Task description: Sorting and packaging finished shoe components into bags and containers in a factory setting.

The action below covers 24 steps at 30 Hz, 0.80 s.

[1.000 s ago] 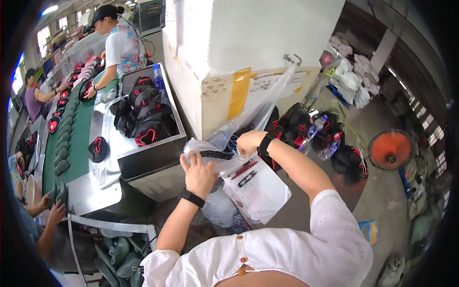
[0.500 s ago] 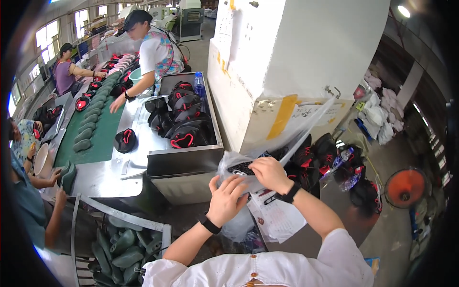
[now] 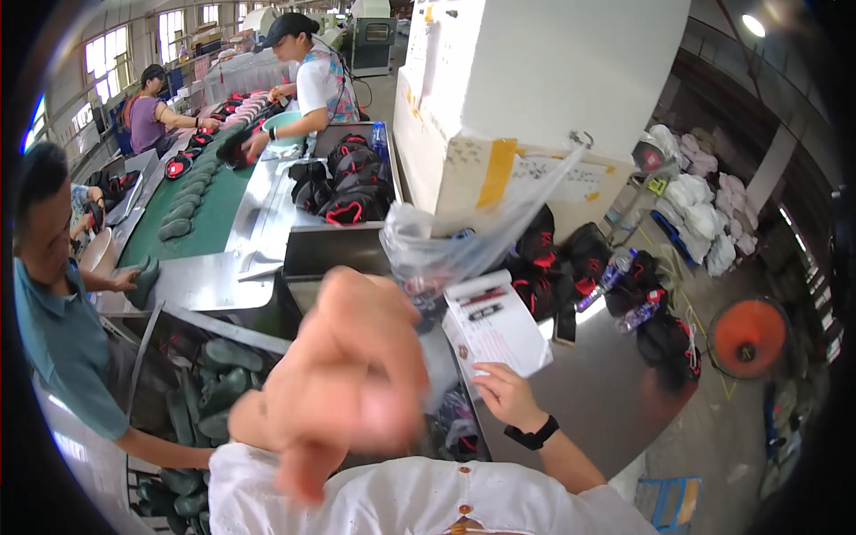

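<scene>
Beside steel table, right hand touching white packet

- Daylight enters through the tall factory windows at upper left; a round ceiling lamp glares at upper right.
- The raised left hand is blurred, too close.
- Fisheye bending and a black rim darken every edge.

The left hand, raised close to the lens at centre, is badly blurred; its grip cannot be read, and it hides part of the clear bag and the bench behind. The right hand partly covers the white card.
</scene>
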Each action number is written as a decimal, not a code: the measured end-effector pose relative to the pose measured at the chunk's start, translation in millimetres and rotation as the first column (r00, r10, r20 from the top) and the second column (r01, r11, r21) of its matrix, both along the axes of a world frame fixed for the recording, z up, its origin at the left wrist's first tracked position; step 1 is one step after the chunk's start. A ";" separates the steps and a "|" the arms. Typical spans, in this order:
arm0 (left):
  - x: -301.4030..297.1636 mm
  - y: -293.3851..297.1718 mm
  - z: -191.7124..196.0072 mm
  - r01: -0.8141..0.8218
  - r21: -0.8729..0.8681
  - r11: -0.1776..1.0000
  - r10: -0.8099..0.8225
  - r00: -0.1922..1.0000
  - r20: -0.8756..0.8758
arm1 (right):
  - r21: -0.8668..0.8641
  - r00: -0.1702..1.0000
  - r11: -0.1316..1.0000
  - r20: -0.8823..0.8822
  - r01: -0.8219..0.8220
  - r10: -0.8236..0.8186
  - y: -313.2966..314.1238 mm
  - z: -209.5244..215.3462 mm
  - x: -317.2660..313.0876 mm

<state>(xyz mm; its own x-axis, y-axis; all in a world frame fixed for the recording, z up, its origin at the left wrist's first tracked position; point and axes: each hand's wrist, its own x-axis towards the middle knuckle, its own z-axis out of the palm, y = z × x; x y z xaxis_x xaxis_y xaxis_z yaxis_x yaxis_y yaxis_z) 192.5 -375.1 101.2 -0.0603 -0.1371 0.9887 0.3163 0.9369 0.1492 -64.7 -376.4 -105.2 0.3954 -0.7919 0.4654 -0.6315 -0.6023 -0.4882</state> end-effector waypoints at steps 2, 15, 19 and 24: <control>-6.8 35.3 37.9 0.347 0.182 0.920 -0.387 0.877 0.286 | 0.062 1.000 0.998 -0.012 -0.012 0.013 37.9 -16.5 -20.5; 22.2 195.9 17.1 0.900 0.430 0.075 -0.992 0.023 0.126 | 0.374 0.896 0.816 -0.139 0.441 -0.421 324.9 -99.3 -82.1; -44.7 236.7 48.6 0.790 0.607 -0.084 -0.995 -0.098 -0.011 | 0.498 0.637 0.467 -0.252 0.731 -0.729 438.3 -129.9 -83.7; -102.3 247.5 29.8 0.713 0.546 -0.439 -0.850 -0.527 0.005 | 0.758 0.593 0.057 -0.458 0.649 -0.662 581.0 -163.2 -39.6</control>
